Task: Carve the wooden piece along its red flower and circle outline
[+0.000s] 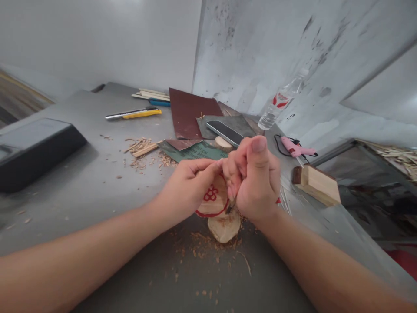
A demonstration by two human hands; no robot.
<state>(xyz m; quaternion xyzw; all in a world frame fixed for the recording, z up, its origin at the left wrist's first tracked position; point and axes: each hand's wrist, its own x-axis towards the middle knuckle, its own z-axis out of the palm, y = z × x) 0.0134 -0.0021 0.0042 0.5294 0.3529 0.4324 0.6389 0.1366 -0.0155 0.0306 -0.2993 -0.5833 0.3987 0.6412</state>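
Observation:
My left hand (195, 184) grips a round wood slice (215, 201) by its left edge, thumb on top. A red flower and a red ring are drawn on its face. My right hand (256, 180) is closed in a fist at the slice's right edge, thumb up, its fingers close to my left thumb. Below the fist shows the end of a small dark-tipped tool (230, 208); the rest is hidden in my fingers. Under the held slice, a second pale wood slice (224, 228) lies on the grey table (130, 261), sprinkled with brown shavings.
Behind my hands lie sandpaper sheets (192, 113), a phone (224, 132), a yellow utility knife (141, 114) and thin sticks (151, 94). To the right are a water bottle (276, 106), a pink glue gun (296, 148) and a wooden block (317, 184). A black device (35, 152) stands left.

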